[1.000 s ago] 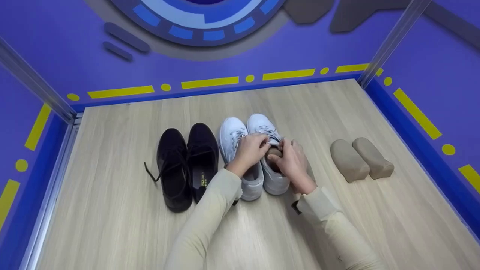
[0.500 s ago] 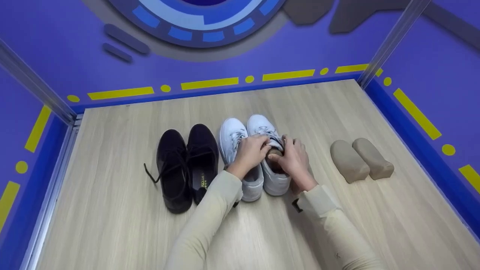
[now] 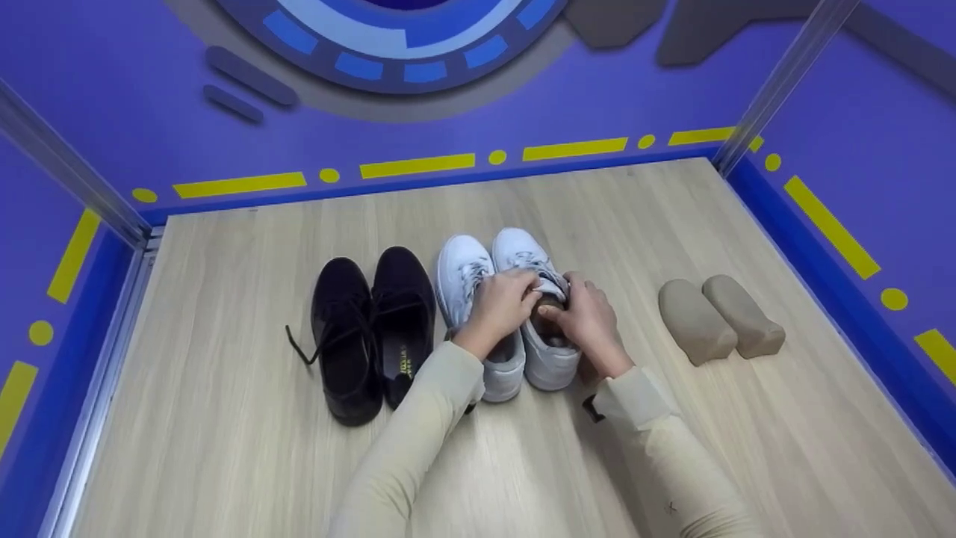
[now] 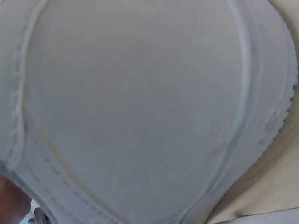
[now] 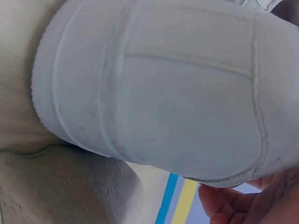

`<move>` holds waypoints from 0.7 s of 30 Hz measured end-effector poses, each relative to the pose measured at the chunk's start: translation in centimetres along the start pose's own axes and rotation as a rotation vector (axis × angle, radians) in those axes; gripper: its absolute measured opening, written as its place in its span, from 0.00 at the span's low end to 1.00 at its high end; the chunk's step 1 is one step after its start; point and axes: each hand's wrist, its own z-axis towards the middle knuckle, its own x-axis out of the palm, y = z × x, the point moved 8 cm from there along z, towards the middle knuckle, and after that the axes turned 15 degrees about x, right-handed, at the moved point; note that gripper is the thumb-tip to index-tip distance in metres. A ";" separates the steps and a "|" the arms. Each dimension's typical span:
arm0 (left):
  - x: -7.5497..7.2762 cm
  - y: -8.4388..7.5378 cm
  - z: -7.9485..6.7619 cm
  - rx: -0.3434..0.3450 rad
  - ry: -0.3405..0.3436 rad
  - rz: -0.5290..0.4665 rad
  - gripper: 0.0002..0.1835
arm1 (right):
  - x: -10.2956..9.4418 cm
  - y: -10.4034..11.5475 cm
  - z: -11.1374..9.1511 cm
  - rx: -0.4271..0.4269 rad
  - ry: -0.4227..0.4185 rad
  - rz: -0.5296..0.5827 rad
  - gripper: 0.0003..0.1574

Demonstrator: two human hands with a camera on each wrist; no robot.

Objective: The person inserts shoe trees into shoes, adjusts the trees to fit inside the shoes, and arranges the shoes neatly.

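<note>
A pair of white lace-up sneakers stands side by side on the wooden board. My left hand (image 3: 499,305) pinches the tongue of the right-hand sneaker (image 3: 551,368), reaching across the left-hand sneaker (image 3: 464,263). My right hand (image 3: 591,320) grips that same shoe's collar, thumb inside the opening and fingers along the outer side. Inside the opening a brown rounded form (image 3: 550,300) shows partly. White shoe leather fills most of both wrist views. Beside the shoe in the right wrist view lies a beige shoe insert (image 5: 60,186), mostly hidden by my right hand in the head view.
Black lace-up shoes (image 3: 346,344) stand to the left, one lace trailing on the board. At the right lie two beige shoe inserts (image 3: 696,323). Blue-purple panels (image 3: 418,134) with yellow marks enclose the wooden board (image 3: 224,418) at the back and sides.
My right hand has shifted slightly, its fingers drawing in against the shoe's side. The brown form in the opening shows a little differently. My left hand stays on the tongue.
</note>
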 end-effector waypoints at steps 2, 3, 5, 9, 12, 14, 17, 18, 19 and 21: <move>0.0 -0.1 0.0 0.014 -0.009 0.015 0.06 | 0.0 0.0 0.0 -0.001 0.002 0.011 0.32; 0.0 -0.1 0.0 0.021 -0.013 0.023 0.06 | 0.0 0.0 -0.1 -0.002 0.001 0.017 0.32; 0.0 -0.2 -0.1 0.036 -0.022 0.035 0.05 | 0.0 0.0 -0.1 -0.002 -0.001 0.027 0.32; 0.0 -0.4 -0.1 0.067 -0.039 0.049 0.05 | -0.1 0.0 -0.2 -0.014 -0.007 0.040 0.32; 0.0 -0.5 -0.1 0.078 -0.044 0.050 0.05 | 0.0 0.0 -0.2 -0.023 -0.012 0.054 0.32; 0.0 -0.6 -0.2 0.082 -0.047 0.048 0.04 | 0.0 0.0 -0.2 -0.030 -0.017 0.063 0.32; 0.0 -0.6 -0.2 0.085 -0.058 0.043 0.04 | 0.0 0.0 -0.2 -0.037 -0.035 0.072 0.32; 0.0 -0.6 -0.3 0.086 -0.061 0.043 0.04 | 0.0 0.0 -0.3 -0.044 -0.041 0.075 0.32; 0.0 -0.6 -0.3 0.087 -0.062 0.042 0.04 | -0.1 0.0 -0.3 -0.051 -0.048 0.078 0.32; 0.0 -0.6 -0.3 0.084 -0.062 0.041 0.04 | -0.1 0.0 -0.3 -0.058 -0.063 0.081 0.31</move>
